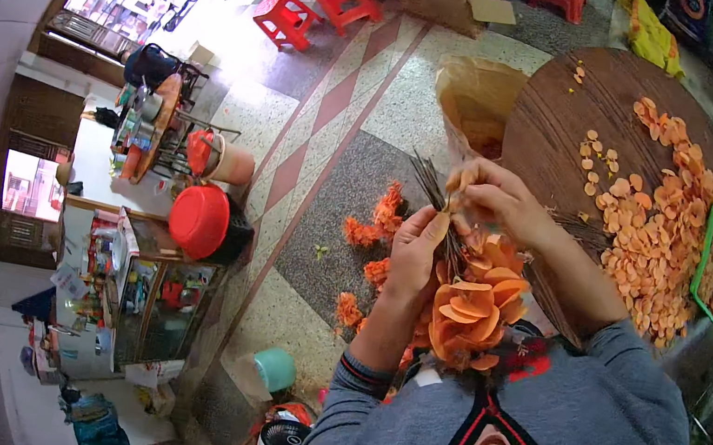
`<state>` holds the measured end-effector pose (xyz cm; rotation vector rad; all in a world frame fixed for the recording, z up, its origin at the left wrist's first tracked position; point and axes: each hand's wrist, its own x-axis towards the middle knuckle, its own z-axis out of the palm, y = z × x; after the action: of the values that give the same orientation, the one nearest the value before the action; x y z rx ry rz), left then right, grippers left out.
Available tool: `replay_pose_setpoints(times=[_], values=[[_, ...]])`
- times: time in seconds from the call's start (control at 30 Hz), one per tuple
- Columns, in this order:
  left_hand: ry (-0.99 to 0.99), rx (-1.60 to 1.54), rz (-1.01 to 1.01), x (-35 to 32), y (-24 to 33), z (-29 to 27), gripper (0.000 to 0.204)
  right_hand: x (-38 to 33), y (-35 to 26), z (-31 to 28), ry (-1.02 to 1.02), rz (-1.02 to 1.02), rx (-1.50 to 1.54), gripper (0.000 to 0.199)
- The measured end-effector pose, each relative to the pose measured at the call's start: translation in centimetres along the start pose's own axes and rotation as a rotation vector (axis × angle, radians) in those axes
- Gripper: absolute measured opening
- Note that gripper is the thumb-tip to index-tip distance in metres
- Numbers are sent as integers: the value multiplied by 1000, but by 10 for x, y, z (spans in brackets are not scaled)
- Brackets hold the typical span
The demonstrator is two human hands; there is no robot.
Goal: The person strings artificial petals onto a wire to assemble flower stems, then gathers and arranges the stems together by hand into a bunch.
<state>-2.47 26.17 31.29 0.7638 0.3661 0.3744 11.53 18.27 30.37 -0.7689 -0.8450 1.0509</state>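
A bunch of orange artificial flowers (pixel 474 308) hangs heads-down in front of my chest, its thin dark stems (pixel 426 178) pointing up and away from me. My left hand (pixel 418 247) is closed around the stems, thumb uppermost. Close beside it, my right hand (pixel 495 197) pinches at the stems with bent fingers; whatever lies between its fingertips is too small to make out. Just beyond my left hand, more orange flowers (pixel 388 204) show low down, partly hidden by my arm.
A round brown table (pixel 566 97) on the right bears many loose orange petals (pixel 645 243) and a green tray (pixel 709 239). Next to it stands an open paper sack (pixel 473 87). Red stools (pixel 285 19), a red basin (pixel 198 221) and a fan (pixel 282 439) stand around.
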Motion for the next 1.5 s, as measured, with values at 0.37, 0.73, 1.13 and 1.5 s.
replay_pose_setpoints(times=[0.37, 0.73, 1.13, 1.5], values=[[138, 359, 134, 8, -12, -7, 18, 3, 4, -26, 24, 66, 492, 14], [215, 400, 240, -1, -2, -15, 15, 42, 25, 18, 312, -535, -878, 49], [228, 510, 230, -7, 14, -28, 16, 50, 20, 37, 293, -196, -402, 79], [291, 953, 411, -9, 26, -32, 19, 59, 5, 53, 272, -230, -1012, 79]])
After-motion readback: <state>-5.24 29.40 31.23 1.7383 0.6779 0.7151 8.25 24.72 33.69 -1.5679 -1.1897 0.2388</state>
